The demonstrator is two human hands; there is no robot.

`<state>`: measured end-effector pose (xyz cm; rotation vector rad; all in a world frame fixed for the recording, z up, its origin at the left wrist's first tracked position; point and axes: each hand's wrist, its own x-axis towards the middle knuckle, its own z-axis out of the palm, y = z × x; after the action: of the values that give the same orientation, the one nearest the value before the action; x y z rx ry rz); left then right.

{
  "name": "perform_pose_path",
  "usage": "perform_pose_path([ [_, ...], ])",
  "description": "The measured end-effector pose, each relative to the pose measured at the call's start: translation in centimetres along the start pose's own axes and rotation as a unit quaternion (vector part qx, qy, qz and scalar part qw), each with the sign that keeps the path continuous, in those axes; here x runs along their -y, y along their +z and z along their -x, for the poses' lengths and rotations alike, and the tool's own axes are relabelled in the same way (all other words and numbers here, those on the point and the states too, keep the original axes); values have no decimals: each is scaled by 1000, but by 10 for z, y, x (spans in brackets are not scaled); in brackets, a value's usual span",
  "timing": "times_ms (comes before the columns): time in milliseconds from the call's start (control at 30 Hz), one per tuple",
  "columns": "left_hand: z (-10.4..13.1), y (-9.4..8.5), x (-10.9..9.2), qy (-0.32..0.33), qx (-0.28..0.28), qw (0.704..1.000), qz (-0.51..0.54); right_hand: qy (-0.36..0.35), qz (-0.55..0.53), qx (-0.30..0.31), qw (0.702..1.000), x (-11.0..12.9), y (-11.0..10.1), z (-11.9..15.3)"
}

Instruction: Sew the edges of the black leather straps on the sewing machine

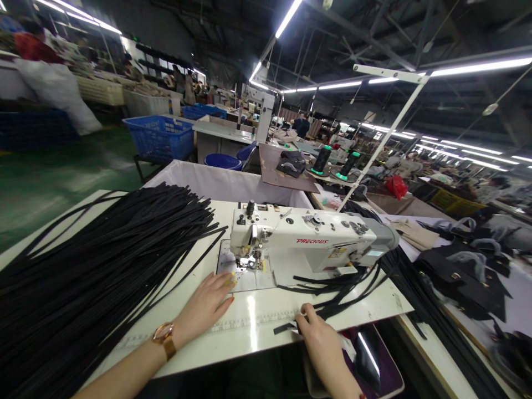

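One right hand [319, 339] (curled) pinches black strip [283, 328]; left hand [203, 306] lies open.

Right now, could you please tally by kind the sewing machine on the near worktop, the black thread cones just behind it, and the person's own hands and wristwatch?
Sewing machine: 1
Black thread cones: 2
Hands, left hand and right hand: 2
Wristwatch: 1
Total: 6
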<state>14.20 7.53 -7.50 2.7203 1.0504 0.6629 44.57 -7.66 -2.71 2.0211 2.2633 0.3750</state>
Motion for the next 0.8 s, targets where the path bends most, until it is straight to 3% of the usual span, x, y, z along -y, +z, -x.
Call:
perform_pose_path([
  [100, 4, -6, -1, 1, 12, 1000, 10, -30, -2, 13, 999, 7, -4, -4],
  [367, 2, -9, 8, 4, 42, 999, 24, 10, 13, 80, 997, -1, -21, 0],
  [433, 2, -9, 8, 7, 42, 999, 29, -13, -17, 80, 997, 10, -31, -5],
  [533, 1, -9, 9, 3, 38, 999, 38, -86, -133, 78, 984, 48, -53, -17],
  [600, 1, -8, 14, -11, 35, 998, 46, -158, -282, 77, 943, 80, -70, -29],
  [667, 0, -8, 21, -29, 30, 998, 53, -182, -459, 84, 865, 107, -81, -44],
  [733, -2, -10, 28, -45, 25, 997, 59, -110, -600, 78, 788, 123, -82, -63],
  [800, -4, -12, 32, -57, 21, 996, 58, 5, -677, 54, 734, 127, -69, -84],
])
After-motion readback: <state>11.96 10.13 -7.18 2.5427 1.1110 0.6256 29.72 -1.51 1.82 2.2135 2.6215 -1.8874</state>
